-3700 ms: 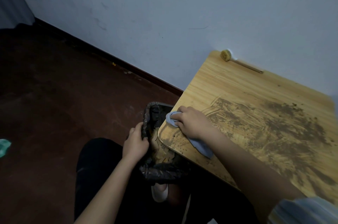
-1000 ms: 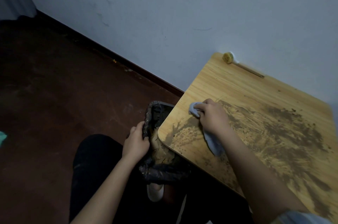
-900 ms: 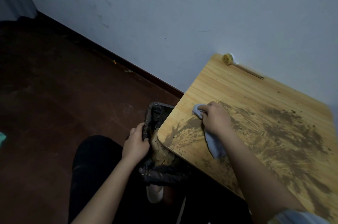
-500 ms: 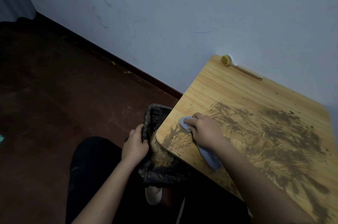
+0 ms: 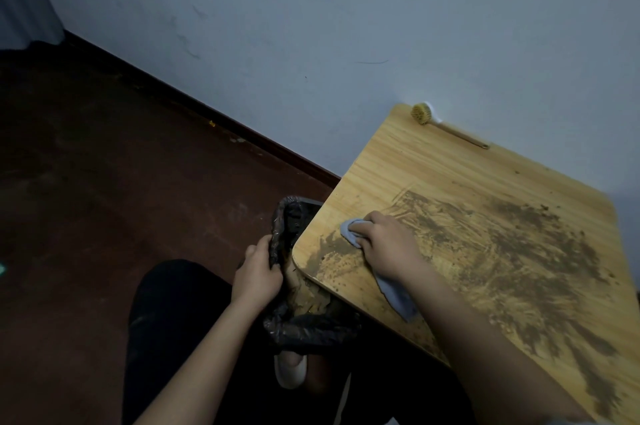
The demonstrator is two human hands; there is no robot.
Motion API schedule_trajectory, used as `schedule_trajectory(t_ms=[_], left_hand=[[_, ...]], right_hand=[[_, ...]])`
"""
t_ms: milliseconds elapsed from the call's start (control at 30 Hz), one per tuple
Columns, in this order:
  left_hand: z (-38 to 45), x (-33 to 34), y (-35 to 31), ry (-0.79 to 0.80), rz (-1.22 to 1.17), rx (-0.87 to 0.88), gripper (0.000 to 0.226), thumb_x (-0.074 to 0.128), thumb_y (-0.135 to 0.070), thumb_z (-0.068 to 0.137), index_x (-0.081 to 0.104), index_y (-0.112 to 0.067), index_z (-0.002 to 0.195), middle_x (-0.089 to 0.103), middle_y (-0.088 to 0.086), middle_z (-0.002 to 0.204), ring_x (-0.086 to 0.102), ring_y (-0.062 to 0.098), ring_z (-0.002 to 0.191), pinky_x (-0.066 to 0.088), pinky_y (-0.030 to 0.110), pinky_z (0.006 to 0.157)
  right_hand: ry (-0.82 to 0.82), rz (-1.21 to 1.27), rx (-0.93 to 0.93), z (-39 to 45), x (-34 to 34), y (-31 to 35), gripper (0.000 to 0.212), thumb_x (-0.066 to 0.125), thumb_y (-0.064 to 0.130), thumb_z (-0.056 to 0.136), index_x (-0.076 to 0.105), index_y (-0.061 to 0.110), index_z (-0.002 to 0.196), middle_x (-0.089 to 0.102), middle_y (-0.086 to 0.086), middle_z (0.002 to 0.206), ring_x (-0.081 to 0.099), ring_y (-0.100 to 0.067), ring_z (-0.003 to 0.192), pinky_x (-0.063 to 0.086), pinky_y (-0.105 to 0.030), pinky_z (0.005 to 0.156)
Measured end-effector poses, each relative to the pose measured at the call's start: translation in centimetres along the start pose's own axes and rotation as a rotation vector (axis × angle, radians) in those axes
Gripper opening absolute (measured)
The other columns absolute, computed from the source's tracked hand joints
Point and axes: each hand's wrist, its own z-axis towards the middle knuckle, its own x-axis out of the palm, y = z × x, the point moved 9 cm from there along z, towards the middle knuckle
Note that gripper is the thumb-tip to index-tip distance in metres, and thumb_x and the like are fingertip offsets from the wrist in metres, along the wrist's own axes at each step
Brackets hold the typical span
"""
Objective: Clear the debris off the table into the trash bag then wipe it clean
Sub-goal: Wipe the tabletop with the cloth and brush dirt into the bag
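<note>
The right hand's grip (image 5: 388, 244) is curled over a bunched grey-blue cloth (image 5: 349, 229), pressing it onto the table (image 5: 426, 168) near the front left corner; a tail of the cloth trails back under the wrist. The left hand's grip (image 5: 256, 272) is closed on the rim of a black trash bag (image 5: 311, 327), holding its mouth open just beside and below that table corner. Brown debris (image 5: 512, 251) is smeared and scattered across much of the wooden top, thickest toward the right, with streaks and loose crumbs between the cloth and the corner edge. Some brown dirt lies inside the bag's opening. At the far edge of the table, against the pale wall (image 5: 311, 26), lies a small round-headed brush (image 5: 422, 112) with a thin wooden handle, well apart from the hands. A light shoe (image 5: 290, 371) shows on the dark reddish floor (image 5: 104, 182) under the bag.
</note>
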Motion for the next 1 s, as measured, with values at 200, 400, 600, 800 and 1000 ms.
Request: schedule_trajectory(t_ms=[200, 400, 600, 800, 1000], left_hand=[[-0.6, -0.3, -0.2, -0.002, 0.014, 0.001, 0.056, 0.049, -0.013, 0.091, 0.031, -0.027, 0.142, 0.043, 0.007, 0.132, 0.055, 0.035, 0.112, 0.042, 0.034, 0.086], [-0.9, -0.5, -0.4, 0.005, 0.025, 0.001, 0.056, 0.049, -0.014, 0.091, 0.030, -0.026, 0.143, 0.042, 0.008, 0.133, 0.055, 0.034, 0.111, 0.043, 0.035, 0.085], [-1.2, -0.5, -0.1, 0.017, 0.012, -0.018, 0.056, 0.048, -0.016, 0.092, 0.030, -0.029, 0.143, 0.041, 0.007, 0.134, 0.054, 0.034, 0.112, 0.043, 0.035, 0.087], [-1.2, -0.5, 0.0, 0.022, 0.006, -0.018, 0.056, 0.049, -0.016, 0.092, 0.030, -0.029, 0.143, 0.041, 0.006, 0.134, 0.054, 0.033, 0.112, 0.042, 0.033, 0.084], [-1.2, -0.5, -0.2, 0.020, 0.008, -0.008, 0.054, 0.050, -0.015, 0.091, 0.032, -0.028, 0.141, 0.043, 0.006, 0.132, 0.055, 0.032, 0.111, 0.043, 0.035, 0.085]], right_hand=[[0.041, 0.001, -0.113, -0.5, 1.0, 2.6, 0.028, 0.039, 0.025, 0.103, 0.059, 0.025, 0.123, 0.050, -0.005, 0.116, 0.046, -0.029, 0.097, 0.041, -0.037, 0.080], [0.009, 0.043, -0.140, -0.2, -0.1, 3.0, 0.029, 0.043, 0.022, 0.101, 0.059, 0.028, 0.125, 0.050, -0.004, 0.119, 0.047, -0.030, 0.101, 0.042, -0.038, 0.080], [0.035, -0.024, -0.109, 0.0, 0.0, 3.1, 0.031, 0.041, 0.025, 0.103, 0.057, 0.030, 0.129, 0.049, -0.004, 0.121, 0.047, -0.030, 0.100, 0.040, -0.035, 0.073], [0.055, -0.043, -0.233, -1.0, 0.9, 5.3, 0.031, 0.040, 0.025, 0.103, 0.056, 0.029, 0.129, 0.049, -0.004, 0.122, 0.046, -0.029, 0.103, 0.039, -0.037, 0.076], [0.030, -0.017, -0.240, -1.4, 0.1, 5.5, 0.033, 0.040, 0.023, 0.102, 0.055, 0.030, 0.130, 0.048, -0.003, 0.125, 0.046, -0.028, 0.104, 0.040, -0.039, 0.081]])
